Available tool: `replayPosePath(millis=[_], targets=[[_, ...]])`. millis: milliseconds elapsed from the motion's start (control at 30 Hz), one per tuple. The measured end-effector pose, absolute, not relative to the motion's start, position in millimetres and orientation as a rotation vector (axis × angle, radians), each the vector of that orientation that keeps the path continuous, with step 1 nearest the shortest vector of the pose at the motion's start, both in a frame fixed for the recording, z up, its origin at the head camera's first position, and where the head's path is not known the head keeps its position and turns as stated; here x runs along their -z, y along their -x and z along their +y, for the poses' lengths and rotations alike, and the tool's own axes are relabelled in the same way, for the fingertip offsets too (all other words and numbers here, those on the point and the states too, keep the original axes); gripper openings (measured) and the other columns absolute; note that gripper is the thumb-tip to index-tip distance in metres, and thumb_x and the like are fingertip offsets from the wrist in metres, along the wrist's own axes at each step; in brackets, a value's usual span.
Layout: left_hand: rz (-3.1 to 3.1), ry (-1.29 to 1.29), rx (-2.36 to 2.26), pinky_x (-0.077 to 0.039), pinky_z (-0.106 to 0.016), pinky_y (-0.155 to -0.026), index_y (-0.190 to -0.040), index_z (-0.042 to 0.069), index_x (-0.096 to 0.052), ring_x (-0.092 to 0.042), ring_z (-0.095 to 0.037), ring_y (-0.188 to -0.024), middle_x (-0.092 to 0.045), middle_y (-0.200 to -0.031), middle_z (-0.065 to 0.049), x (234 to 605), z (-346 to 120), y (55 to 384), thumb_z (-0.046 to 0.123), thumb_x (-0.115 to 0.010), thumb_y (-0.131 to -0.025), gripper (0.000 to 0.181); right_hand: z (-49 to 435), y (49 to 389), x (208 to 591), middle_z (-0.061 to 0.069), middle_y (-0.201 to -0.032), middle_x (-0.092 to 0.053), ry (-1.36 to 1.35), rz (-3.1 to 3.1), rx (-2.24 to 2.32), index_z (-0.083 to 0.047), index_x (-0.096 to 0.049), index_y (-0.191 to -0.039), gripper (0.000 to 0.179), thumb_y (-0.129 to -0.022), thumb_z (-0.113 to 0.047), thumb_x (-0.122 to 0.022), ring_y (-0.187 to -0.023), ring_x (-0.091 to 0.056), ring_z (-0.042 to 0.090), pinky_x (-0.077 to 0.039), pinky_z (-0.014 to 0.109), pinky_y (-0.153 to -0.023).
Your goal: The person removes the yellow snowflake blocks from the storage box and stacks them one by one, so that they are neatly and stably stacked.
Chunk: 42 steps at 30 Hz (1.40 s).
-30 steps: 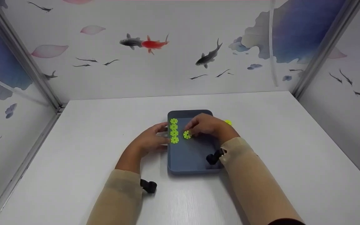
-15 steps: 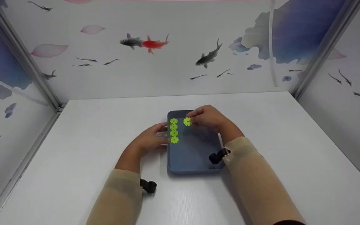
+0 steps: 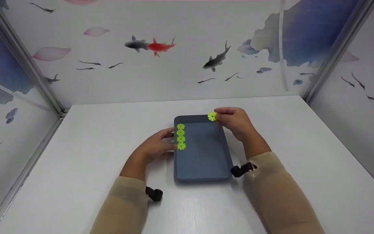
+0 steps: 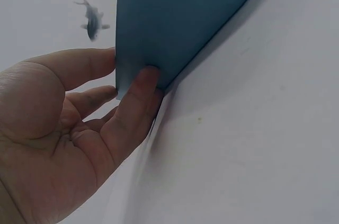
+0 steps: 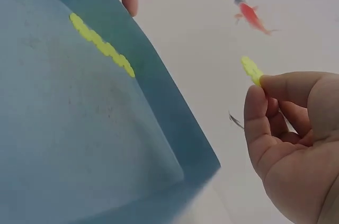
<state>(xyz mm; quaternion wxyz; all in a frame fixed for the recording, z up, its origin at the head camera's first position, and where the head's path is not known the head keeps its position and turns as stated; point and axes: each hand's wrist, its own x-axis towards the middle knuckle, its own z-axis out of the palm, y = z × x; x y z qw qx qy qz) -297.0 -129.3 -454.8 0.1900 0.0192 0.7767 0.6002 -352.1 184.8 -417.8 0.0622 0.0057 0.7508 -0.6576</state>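
Gently, we pinch the disc (image 3: pixel 211 118) by its edge with our right hand (image 3: pixel 238 124); our left hand (image 3: pixel 157 144), seemingly uncurled (partly hidden), should steady the tray (image 3: pixel 205 159).

Pinched disc (image 3: pixel 210 116) now farther right.

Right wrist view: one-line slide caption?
Right hand pinching a yellow disc near a blue tray, with a row of matching discs inside along one side.
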Motion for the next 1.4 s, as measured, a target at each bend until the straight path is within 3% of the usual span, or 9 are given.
replayPosePath(millis=[300, 533, 833, 1133, 1400], targets=[[2.195, -0.088, -1.665, -0.062, -0.042, -0.108, -0.167, 0.025, -0.039, -0.066, -0.027, -0.134, -0.045, -0.167, -0.007, 456.1, -128.5, 296.4, 0.004, -0.075, -0.094, 0.084, 224.8, 346.4, 422.5, 0.001, -0.125, -0.069, -0.158, 2.238, 2.090, -0.005, -0.070, -0.137, 0.039, -0.101, -0.017, -0.075, -0.106, -0.072, 0.017, -0.064, 0.020, -0.092], [2.196, -0.062, -1.665, -0.062, -0.043, -0.107, -0.166, 0.026, -0.041, -0.067, -0.026, -0.133, -0.045, -0.167, -0.005, 455.2, -128.2, 297.0, 0.003, -0.075, -0.094, 0.083, 244.1, 349.9, 428.5, 0.002, -0.130, -0.067, -0.242, 2.218, 2.112, -0.006, -0.068, -0.139, 0.042, -0.100, -0.021, -0.076, -0.115, -0.070, 0.019, -0.062, 0.019, -0.096], [2.213, -0.063, -1.653, -0.062, -0.044, -0.108, -0.167, 0.025, -0.040, -0.066, -0.027, -0.133, -0.046, -0.167, -0.005, 456.7, -128.4, 296.9, 0.004, -0.076, -0.094, 0.084, 259.5, 357.1, 451.1, 0.001, -0.127, -0.064, -0.354, 2.177, 2.093, -0.003, -0.063, -0.145, 0.046, -0.102, -0.015, -0.073, -0.107, -0.068, 0.012, -0.063, 0.019, -0.094], [2.196, -0.073, -1.668, -0.061, -0.044, -0.110, -0.167, 0.026, -0.040, -0.066, -0.025, -0.134, -0.045, -0.167, -0.005, 457.6, -131.0, 296.8, 0.005, -0.075, -0.094, 0.084, 266.9, 360.7, 463.7, 0.009, -0.140, -0.061, -0.408, 2.363, 1.865, -0.009, -0.066, -0.142, 0.040, -0.104, -0.021, -0.070, -0.115, -0.064, 0.018, -0.061, 0.017, -0.094], [2.162, -0.083, -1.691, -0.061, -0.044, -0.110, -0.168, 0.024, -0.038, -0.067, -0.025, -0.133, -0.044, -0.168, -0.005, 456.8, -131.9, 297.4, 0.005, -0.074, -0.095, 0.083, 268.2, 362.7, 468.2, 0.013, -0.138, -0.061, -0.404, 2.438, 1.763, -0.009, -0.068, -0.140, 0.037, -0.104, -0.019, -0.069, -0.118, -0.063, 0.021, -0.061, 0.019, -0.094]])
